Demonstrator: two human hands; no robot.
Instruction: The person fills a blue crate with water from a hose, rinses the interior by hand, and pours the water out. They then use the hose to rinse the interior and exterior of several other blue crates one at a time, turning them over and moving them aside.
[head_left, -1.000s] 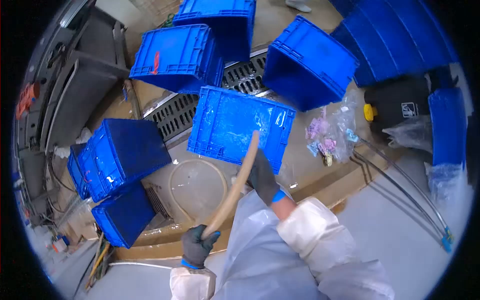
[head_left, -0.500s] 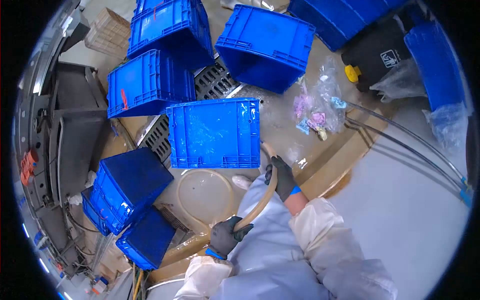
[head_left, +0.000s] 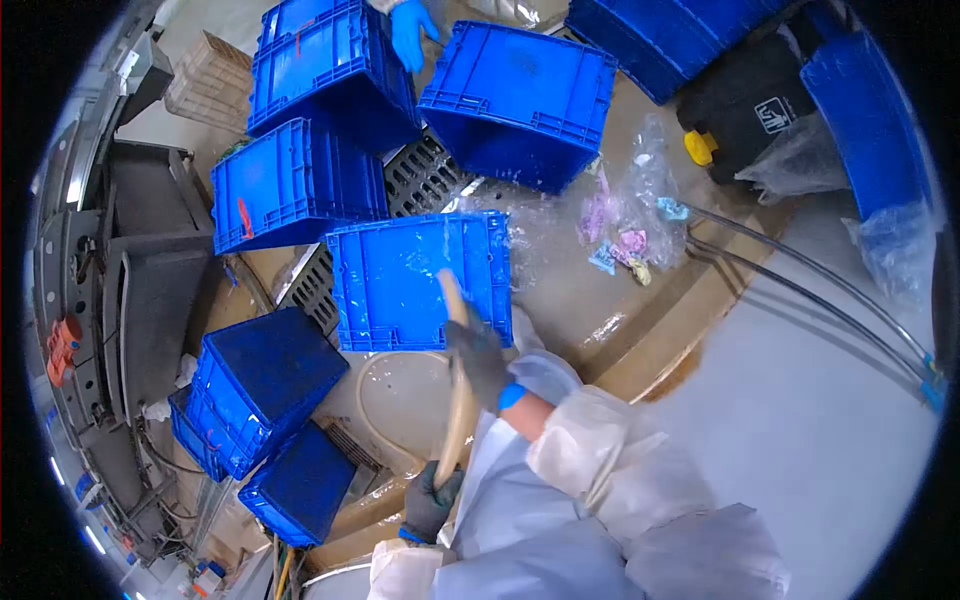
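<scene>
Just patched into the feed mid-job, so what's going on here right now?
A person in white coveralls holds a tan hose with both gloved hands: right hand near the nozzle end, left hand lower down. The hose points at a wet blue crate lying over a floor drain grate. More blue crates lie around. At the top, another person's blue-gloved hand touches a crate.

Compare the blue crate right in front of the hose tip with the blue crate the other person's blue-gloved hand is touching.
The near crate lies by the hose tip, wet and glistening; the far crate sits at the top of the view and looks drier. No hand touches the near crate; a co-worker's blue-gloved hand rests on the far crate. Both are blue ribbed plastic.
</scene>
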